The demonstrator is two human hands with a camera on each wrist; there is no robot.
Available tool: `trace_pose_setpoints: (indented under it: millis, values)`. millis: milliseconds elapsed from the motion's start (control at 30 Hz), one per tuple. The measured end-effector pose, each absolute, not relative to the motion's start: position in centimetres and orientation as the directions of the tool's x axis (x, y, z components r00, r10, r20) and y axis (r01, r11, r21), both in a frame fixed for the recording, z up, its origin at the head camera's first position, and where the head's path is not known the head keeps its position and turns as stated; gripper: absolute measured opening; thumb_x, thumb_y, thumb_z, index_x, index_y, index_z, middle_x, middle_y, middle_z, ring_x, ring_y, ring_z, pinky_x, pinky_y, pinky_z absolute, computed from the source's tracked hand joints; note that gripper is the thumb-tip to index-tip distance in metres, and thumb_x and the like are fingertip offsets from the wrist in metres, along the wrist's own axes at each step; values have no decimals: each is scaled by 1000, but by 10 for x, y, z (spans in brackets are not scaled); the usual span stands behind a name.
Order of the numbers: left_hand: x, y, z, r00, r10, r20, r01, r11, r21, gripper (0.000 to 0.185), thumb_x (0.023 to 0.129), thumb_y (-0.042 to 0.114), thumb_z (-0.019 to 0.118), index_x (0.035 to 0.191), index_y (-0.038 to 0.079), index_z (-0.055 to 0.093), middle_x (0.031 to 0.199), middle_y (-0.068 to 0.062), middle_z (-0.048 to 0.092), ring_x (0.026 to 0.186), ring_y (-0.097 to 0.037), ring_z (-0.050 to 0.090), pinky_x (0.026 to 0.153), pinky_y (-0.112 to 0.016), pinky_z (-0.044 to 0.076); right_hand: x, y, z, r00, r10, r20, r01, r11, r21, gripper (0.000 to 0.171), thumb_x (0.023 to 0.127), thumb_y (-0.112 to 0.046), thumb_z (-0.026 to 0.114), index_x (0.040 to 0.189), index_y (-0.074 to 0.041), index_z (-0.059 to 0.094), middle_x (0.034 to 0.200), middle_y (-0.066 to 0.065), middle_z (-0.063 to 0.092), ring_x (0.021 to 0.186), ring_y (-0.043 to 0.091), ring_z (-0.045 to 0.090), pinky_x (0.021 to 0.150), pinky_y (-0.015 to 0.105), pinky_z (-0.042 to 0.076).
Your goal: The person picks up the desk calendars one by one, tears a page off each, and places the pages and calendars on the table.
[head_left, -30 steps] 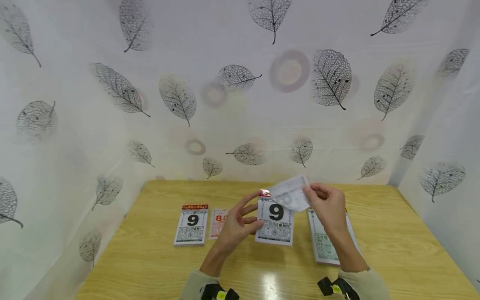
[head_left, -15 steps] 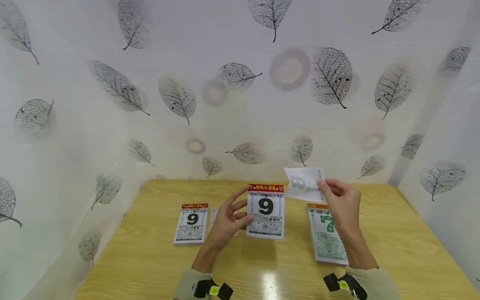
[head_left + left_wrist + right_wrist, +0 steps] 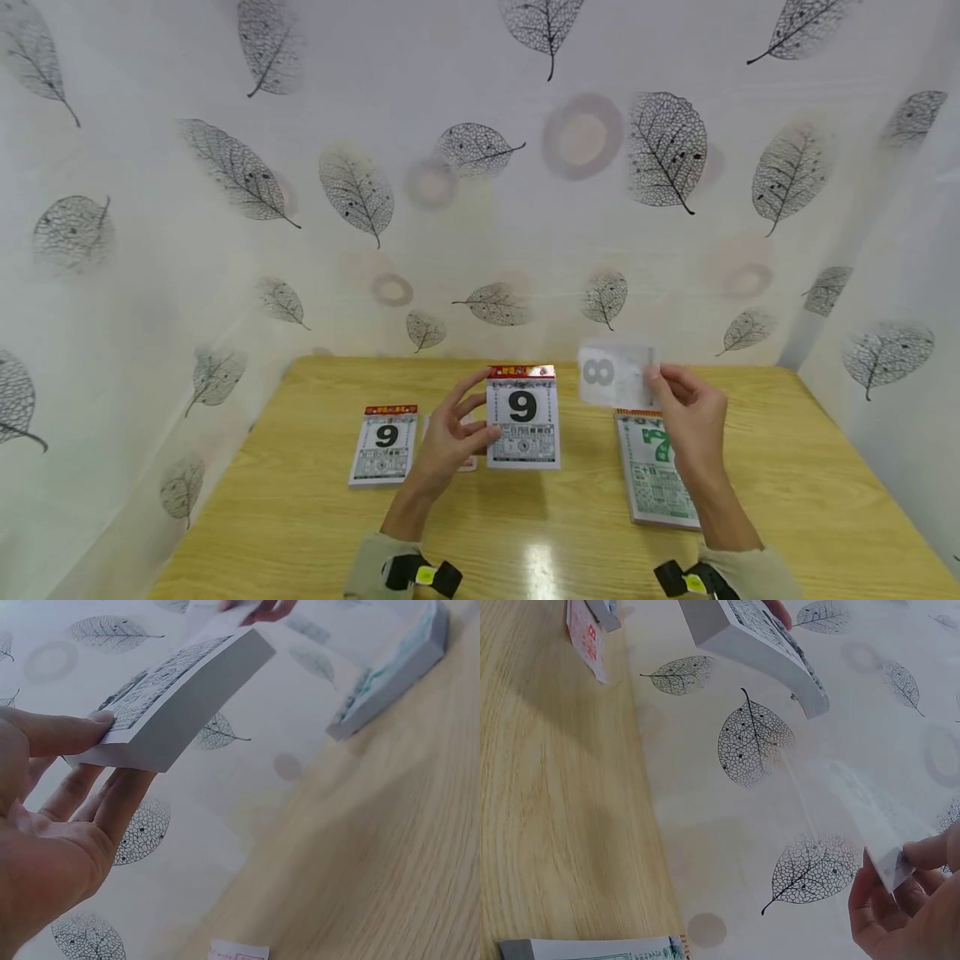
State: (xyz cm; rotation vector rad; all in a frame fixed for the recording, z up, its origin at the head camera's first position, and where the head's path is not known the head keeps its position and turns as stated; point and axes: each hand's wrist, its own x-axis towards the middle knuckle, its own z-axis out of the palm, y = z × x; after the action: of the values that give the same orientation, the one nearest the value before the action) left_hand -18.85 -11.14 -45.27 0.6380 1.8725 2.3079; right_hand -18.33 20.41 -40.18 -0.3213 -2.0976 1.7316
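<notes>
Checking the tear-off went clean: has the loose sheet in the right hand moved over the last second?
Yes. The torn sheet went right, off the held calendar pad, and now hangs above the green-7 pad lying on the table.

A light wooden table [image 3: 300, 517] stands against white walls [image 3: 450, 233] printed with grey skeleton leaves and faint rings. Light glares off its near edge.

The head view looks forward and down from the table's [image 3: 300, 533] near edge toward the leaf-patterned wall, taking in both hands from some way off. The left wrist view sits close under the left hand [image 3: 52, 825], facing up past the pad [image 3: 176, 701]. The right wrist view looks close along the table from the right. All three share the pad.
</notes>
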Motion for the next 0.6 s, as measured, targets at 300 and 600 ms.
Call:
trace_pose_setpoints:
  millis: [300, 600]
  values:
    - [-191, -109, -459, -923, 313, 224, 165, -205, 965, 77, 91, -3, 73, 156, 23, 44, 155, -13, 44, 95, -23, 69, 82, -30, 60, -173, 197, -419, -869, 332, 367, -296, 247, -923, 20, 96, -4, 71, 112, 8, 74, 101, 1, 72, 92, 6, 68, 77, 14, 56]
    - [-194, -104, -474, -936, 307, 173, 99, -240, 966, 76, 90, -8, 71, 155, 20, 45, 144, -24, 49, 95, -21, 66, 83, -30, 60, -166, 186, -442, -735, 221, 641, -484, 490, -725, 17, 91, 8, 72, 104, -1, 79, 98, 9, 73, 88, 4, 67, 79, 8, 52]
